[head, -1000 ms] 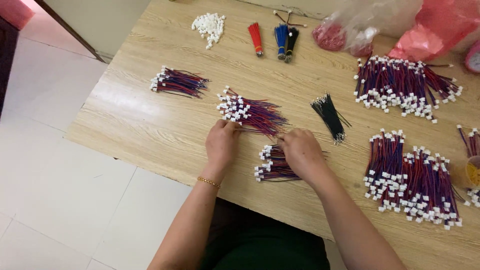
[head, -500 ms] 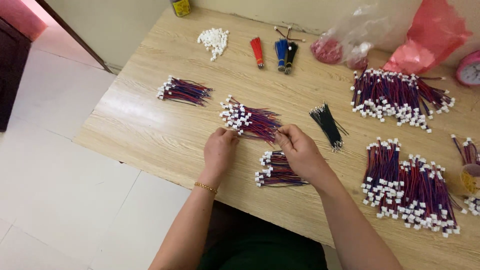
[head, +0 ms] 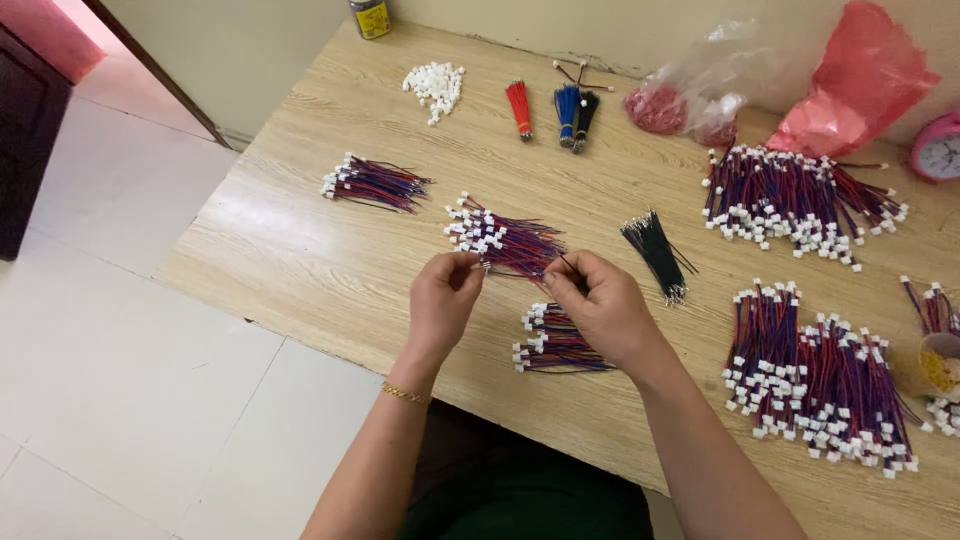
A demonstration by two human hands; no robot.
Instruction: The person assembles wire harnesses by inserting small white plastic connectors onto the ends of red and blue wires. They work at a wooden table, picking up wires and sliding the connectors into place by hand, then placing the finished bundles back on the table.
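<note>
Both hands raised off table since earlier frame.
Left hand point(head: 445, 300) pinches connector wire bundle point(head: 505, 240); right hand point(head: 600, 305) pinches black wire point(head: 568, 265).

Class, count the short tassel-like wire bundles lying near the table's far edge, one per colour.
3, side by side: the red bundle on the left, the blue bundle in the middle, the black bundle touching it. None looks hidden.

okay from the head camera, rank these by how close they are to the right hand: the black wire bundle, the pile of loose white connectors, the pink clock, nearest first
Measured from the right hand:
1. Black wire bundle, just right of and beyond the hand.
2. Pile of loose white connectors, far side of the table, to the left.
3. Pink clock, at the far right edge, a bit farther than the connectors.
</note>
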